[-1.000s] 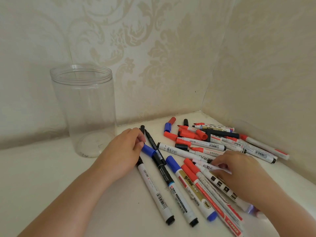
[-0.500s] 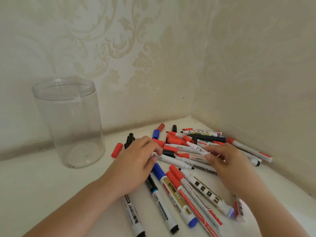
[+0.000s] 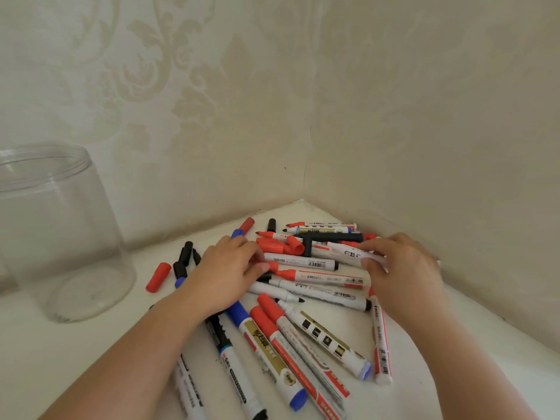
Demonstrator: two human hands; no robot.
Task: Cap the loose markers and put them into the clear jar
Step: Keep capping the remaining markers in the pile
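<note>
Markers (image 3: 306,286), white-barrelled with red, blue and black plastic caps, heaped at lower centre; clear plastic jar (image 3: 57,234) at left, still without markers. Sorting step: left hand (image 3: 224,277) pressed flat on heap, right hand (image 3: 403,271) pinching white marker (image 3: 348,253). Next: find matching loose cap.

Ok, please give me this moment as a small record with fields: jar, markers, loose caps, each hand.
jar: clear jar, upright, open, nothing inside
markers: pile of markers on the white surface, none in the jar
loose cap: red cap lying between jar and pile
left hand: left hand rests on the pile
right hand: right hand pinches a white marker
</note>
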